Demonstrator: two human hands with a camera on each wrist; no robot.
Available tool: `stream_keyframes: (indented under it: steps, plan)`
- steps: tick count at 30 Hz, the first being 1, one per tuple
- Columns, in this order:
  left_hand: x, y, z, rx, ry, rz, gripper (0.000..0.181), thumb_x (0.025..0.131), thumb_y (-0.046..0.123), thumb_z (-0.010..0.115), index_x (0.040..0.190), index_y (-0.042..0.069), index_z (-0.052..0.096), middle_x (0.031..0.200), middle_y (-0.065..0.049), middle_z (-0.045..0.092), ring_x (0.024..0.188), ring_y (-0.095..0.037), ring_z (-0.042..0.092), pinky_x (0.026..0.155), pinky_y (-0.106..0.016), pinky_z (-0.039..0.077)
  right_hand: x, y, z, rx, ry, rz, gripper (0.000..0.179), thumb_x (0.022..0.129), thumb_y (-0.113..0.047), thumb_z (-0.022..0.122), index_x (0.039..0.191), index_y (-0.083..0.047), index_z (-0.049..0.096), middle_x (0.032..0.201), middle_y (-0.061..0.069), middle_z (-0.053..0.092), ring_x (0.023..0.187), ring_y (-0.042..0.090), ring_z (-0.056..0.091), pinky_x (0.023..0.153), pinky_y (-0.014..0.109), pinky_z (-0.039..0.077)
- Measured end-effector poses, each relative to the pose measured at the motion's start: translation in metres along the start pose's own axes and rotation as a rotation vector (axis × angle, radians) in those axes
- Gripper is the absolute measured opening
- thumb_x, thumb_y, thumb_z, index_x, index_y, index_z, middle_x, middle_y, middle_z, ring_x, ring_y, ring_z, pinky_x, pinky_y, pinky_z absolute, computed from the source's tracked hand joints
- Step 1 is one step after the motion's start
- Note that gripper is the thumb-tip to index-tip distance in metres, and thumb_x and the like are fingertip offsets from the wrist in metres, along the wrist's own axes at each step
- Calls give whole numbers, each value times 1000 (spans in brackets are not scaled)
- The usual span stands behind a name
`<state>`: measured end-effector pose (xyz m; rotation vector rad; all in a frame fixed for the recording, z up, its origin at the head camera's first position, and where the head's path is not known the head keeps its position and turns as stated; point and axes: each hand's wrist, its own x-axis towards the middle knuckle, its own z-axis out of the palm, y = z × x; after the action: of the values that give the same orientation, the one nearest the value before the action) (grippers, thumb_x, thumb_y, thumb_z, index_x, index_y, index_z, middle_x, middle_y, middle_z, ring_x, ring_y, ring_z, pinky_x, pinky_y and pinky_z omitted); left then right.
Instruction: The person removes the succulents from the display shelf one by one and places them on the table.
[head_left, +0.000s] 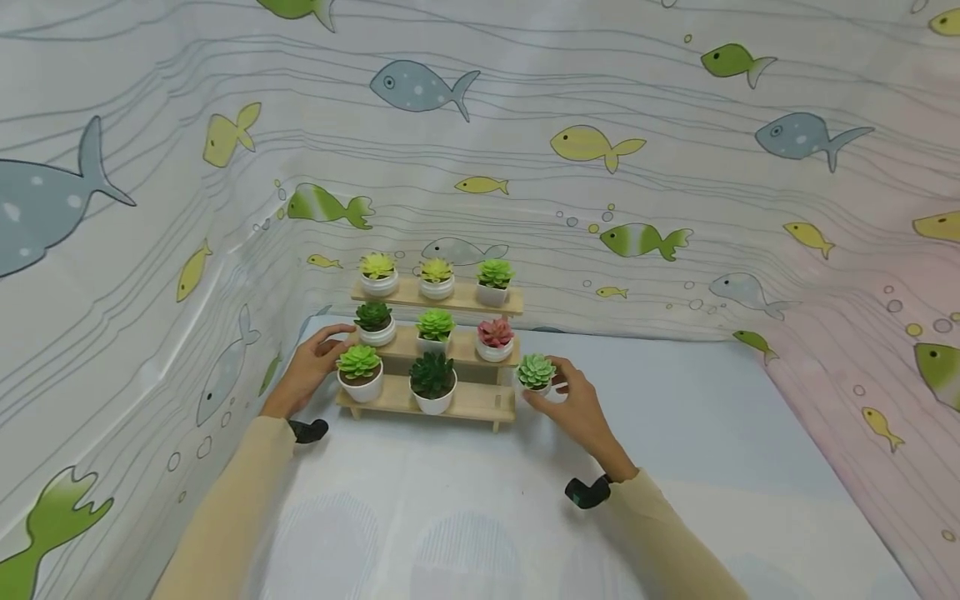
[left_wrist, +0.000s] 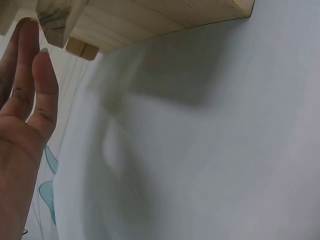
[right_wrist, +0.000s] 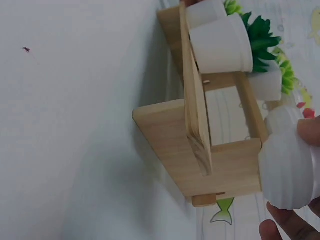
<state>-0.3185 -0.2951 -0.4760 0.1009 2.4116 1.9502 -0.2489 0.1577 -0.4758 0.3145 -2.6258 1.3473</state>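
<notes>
My right hand [head_left: 570, 408] grips a pale green potted succulent [head_left: 536, 372] just off the right end of the lowest shelf. Up close, its ribbed white pot [right_wrist: 285, 167] is between thumb and fingers. On the left, my left hand [head_left: 311, 367] is at the side of the three-tier wooden stand [head_left: 480, 402], its fingers [left_wrist: 44, 82] extended right by the wood. Near that hand are a bright green succulent [head_left: 360, 375] on the lowest tier and a dark green one [head_left: 374, 323] on the middle tier. A dark rosette succulent [head_left: 432, 383] stands mid-way along the lowest tier.
The middle tier also bears a bright green succulent [head_left: 435, 331] and a red one [head_left: 495, 340]. Three small pots, including a yellow-green plant [head_left: 378, 275], line the top tier. A pale cloth [head_left: 450, 500] covers the table; fish-patterned walls [head_left: 525, 208] enclose the back and sides.
</notes>
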Motion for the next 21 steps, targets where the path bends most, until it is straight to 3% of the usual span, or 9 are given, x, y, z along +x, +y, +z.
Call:
stream_keyframes:
  steps: [7,14,21]
  plan:
    - [1,-1,0,0,8,-17,43,96,32,58,136,21,50,122,-10,57,108,-15,53,84,-33,45,7,7,-8,33,4,13,71,76,-50,76,134,-20,47,116,0,56,103,18,52,89,40,45]
    - [9,-17,-2,-2,34,-18,44,93,40,60,134,26,52,123,-8,56,107,-16,54,79,-28,48,13,17,-15,94,15,55,71,75,-50,77,133,-21,47,115,0,56,104,22,52,90,40,44]
    - [1,-3,2,-26,14,-11,42,96,29,59,136,20,51,115,-5,60,100,-12,56,80,-31,48,18,29,-25,112,34,97,72,75,-50,77,133,-21,46,116,1,55,103,20,52,87,37,44]
